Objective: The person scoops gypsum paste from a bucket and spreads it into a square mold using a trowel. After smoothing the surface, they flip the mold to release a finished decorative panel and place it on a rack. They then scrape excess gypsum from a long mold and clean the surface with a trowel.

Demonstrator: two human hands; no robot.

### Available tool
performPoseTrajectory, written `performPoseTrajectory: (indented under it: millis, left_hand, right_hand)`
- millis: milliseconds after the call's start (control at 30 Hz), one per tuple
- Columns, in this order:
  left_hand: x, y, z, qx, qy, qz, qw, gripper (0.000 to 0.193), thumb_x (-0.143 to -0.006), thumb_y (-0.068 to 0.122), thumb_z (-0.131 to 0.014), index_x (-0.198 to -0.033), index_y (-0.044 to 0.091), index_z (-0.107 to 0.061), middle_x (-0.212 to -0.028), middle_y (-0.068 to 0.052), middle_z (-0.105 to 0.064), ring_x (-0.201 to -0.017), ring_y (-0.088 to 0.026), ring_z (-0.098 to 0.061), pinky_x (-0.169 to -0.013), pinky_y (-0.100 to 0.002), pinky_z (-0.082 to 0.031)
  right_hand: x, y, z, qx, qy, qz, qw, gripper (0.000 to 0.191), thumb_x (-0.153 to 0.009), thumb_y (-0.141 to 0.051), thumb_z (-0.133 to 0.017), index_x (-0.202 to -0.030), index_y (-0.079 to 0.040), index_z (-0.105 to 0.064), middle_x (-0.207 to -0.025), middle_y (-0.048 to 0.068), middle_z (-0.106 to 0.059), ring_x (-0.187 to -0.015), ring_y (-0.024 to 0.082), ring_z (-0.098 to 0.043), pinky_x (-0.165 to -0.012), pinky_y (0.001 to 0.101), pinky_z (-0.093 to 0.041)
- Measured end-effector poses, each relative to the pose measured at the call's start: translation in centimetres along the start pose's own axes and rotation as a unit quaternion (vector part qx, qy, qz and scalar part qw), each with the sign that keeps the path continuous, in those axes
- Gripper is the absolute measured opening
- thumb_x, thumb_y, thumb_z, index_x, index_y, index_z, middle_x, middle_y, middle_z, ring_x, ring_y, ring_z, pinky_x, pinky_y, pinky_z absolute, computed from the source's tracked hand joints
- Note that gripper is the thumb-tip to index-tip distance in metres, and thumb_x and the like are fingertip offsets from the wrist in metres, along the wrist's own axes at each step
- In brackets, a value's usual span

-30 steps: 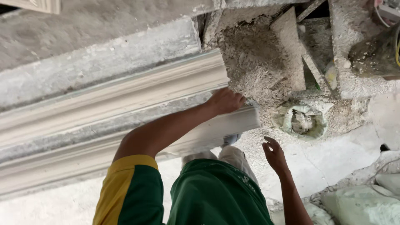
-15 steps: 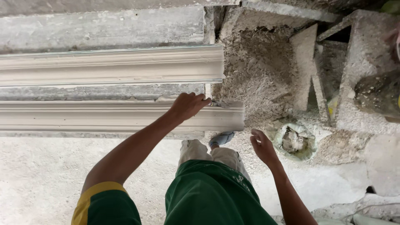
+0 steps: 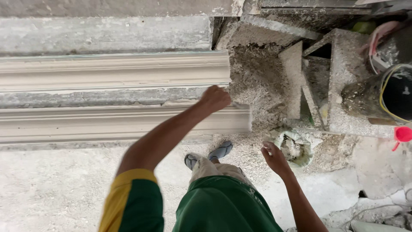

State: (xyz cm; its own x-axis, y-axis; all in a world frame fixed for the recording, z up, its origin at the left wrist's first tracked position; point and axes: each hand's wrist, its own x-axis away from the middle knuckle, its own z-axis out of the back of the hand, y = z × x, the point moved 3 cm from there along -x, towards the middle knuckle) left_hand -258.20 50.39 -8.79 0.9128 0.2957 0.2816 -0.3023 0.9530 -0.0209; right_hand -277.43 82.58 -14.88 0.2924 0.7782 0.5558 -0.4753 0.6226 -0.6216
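Two long pale plaster cornice mouldings lie side by side on a rough, dusty concrete floor point(image 3: 64, 189). The far moulding point(image 3: 116, 71) has a smooth stepped profile with a squarely cut right end. The near moulding point(image 3: 107, 123) shows the same ribbed, curved profile and reaches slightly further right.

The left hand point(image 3: 215, 99) rests closed on the upper edge of the near moulding, close to its right end, fingers curled under; whether they grip a small tool cannot be told. The forearm extends from a green sleeve with a yellow band point(image 3: 131, 202).

Below, green shorts point(image 3: 223, 206) and a grey-blue flip-flop sandal point(image 3: 219, 151) stand on the gritty floor.

The right hand point(image 3: 274, 158) hangs free, fingers loosely half-curled, holding nothing, just beside a crumpled, plaster-caked bag point(image 3: 295, 146).

Further right, a heap of crumbly grey plaster debris point(image 3: 257, 86) surrounds rough, crusted slab offcuts point(image 3: 292, 77). At the far right sits a dark, residue-coated bucket point(image 3: 386, 96) with a small red cap point(image 3: 403, 134) just below it.
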Motion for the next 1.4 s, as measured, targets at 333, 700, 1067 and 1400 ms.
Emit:
performPoseTrajectory:
  millis: [333,700,1067,1400]
  left_hand:
    - [-4.3,3.7,1.9,-0.044,0.053,0.014,0.997,0.027,-0.091,0.017,-0.07,-0.066,0.011,-0.062,-0.064,-0.003,-0.053,-0.058,-0.015,-0.044,-0.073,-0.038,-0.052]
    - [-2.7,2.6,2.9,-0.086,0.05,0.059,0.993,0.035,-0.097,0.012,-0.067,-0.064,0.012,-0.056,-0.061,-0.001,-0.044,-0.054,-0.01,-0.037,-0.045,-0.029,-0.039]
    - [1.8,2.3,5.3,-0.09,0.087,0.045,0.991,0.02,-0.089,0.013,-0.072,-0.069,0.015,-0.071,-0.071,-0.002,-0.063,-0.064,-0.014,-0.063,-0.056,-0.034,-0.052]
    - [4.3,1.4,7.1,-0.105,0.087,0.036,0.99,0.035,-0.085,0.014,-0.068,-0.118,0.025,-0.069,-0.096,-0.002,-0.069,-0.071,-0.017,-0.067,-0.066,-0.036,-0.058]
  right_hand:
    - [6.9,0.2,-1.8,-0.034,0.069,0.028,0.997,0.052,-0.101,-0.038,-0.057,-0.142,-0.007,-0.055,-0.141,0.014,-0.063,-0.134,0.028,-0.058,-0.104,0.041,-0.051]
    - [12.1,3.2,-5.1,-0.1,0.093,0.017,0.99,0.044,-0.099,-0.026,-0.061,-0.138,-0.006,-0.058,-0.132,0.012,-0.069,-0.122,0.026,-0.068,-0.097,0.0381,-0.056]
    - [8.0,-0.8,-0.2,-0.085,0.02,0.075,0.993,0.046,-0.103,-0.034,-0.053,-0.14,-0.008,-0.055,-0.142,0.012,-0.063,-0.131,0.028,-0.062,-0.098,0.0409,-0.057]
    - [4.9,5.2,4.3,-0.083,-0.029,0.08,0.993,0.047,-0.101,-0.035,-0.054,-0.139,-0.006,-0.056,-0.139,0.014,-0.066,-0.131,0.029,-0.062,-0.101,0.0415,-0.055]
